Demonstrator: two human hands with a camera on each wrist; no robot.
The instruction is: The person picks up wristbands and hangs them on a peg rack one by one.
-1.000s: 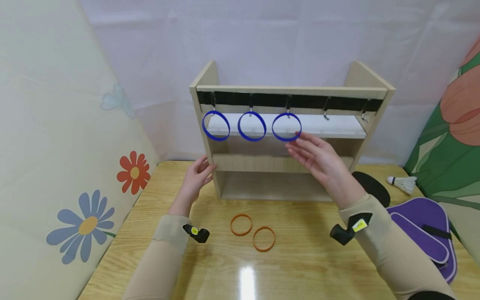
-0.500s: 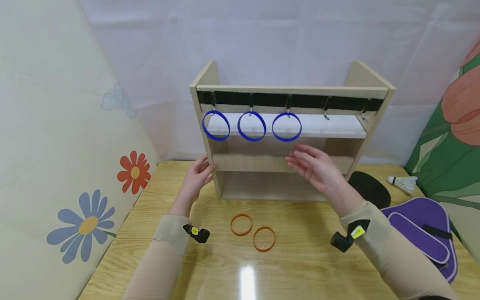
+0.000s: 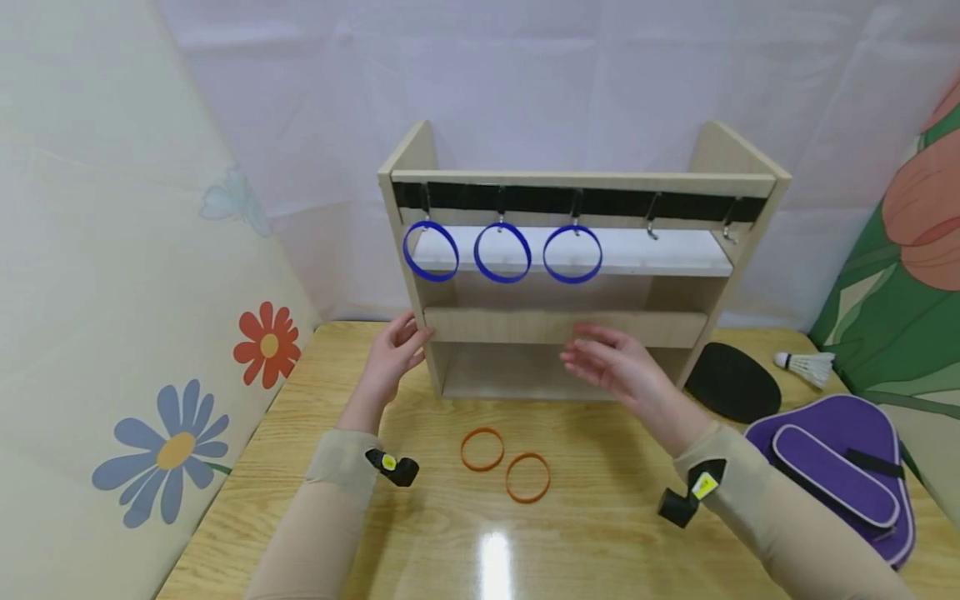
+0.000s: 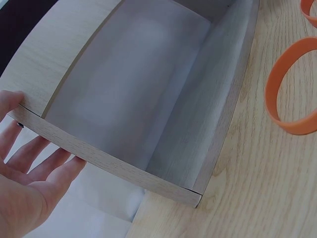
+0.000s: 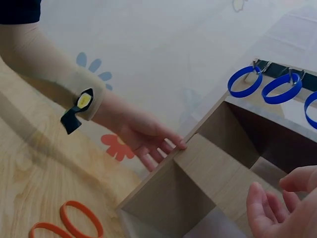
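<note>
My left hand (image 3: 392, 354) grips the left side panel of a small wooden shelf (image 3: 495, 327). In the left wrist view its thumb lies over the panel's front edge and the fingers (image 4: 62, 173) touch the outer face. My right hand (image 3: 622, 371) hovers before the shelf's lower opening, fingers loosely bent and holding nothing. Three blue wristbands, the left one (image 3: 435, 277), the middle one (image 3: 502, 279) and the right one (image 3: 572, 280), hang from hooks along the black strip (image 3: 615, 202). Two orange wristbands (image 3: 527, 500) lie on the table in front of the shelf.
The two rightmost hooks (image 3: 652, 232) bear no band. Right of the shelf lie a black oval paddle-like thing (image 3: 735, 383), a shuttlecock (image 3: 806, 367) and a purple zipped case (image 3: 840, 475). A flowered wall panel (image 3: 176, 450) rises at the left table edge.
My right hand has come down from the right blue wristband, where its fingertips were, to the level of the lower opening. The left hand and all the wristbands stay put.
</note>
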